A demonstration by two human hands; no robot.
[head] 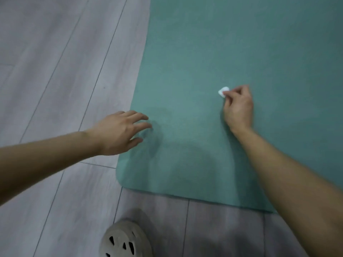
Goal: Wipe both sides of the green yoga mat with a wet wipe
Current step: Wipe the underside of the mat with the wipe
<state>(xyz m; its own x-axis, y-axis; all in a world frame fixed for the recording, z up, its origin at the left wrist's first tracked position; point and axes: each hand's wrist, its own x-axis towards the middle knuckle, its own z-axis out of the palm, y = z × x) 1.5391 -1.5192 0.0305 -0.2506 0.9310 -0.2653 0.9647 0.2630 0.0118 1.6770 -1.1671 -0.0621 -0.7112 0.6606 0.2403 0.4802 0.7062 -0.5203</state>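
One wet wipe (223, 91) pinched at right hand's (238, 108) fingertips.

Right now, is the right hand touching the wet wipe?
Touching. The head view shows the right hand pinching the small white wet wipe between its curled fingertips, over the green yoga mat.

Mat (222, 52): green, flat on grey plank floor (55, 71).
Right hand (238, 106): pinches small white wipe (223, 91) against mat.
Left hand (118, 132): fingers spread at mat's left edge.
Shoe (126, 240): grey, bottom of view.
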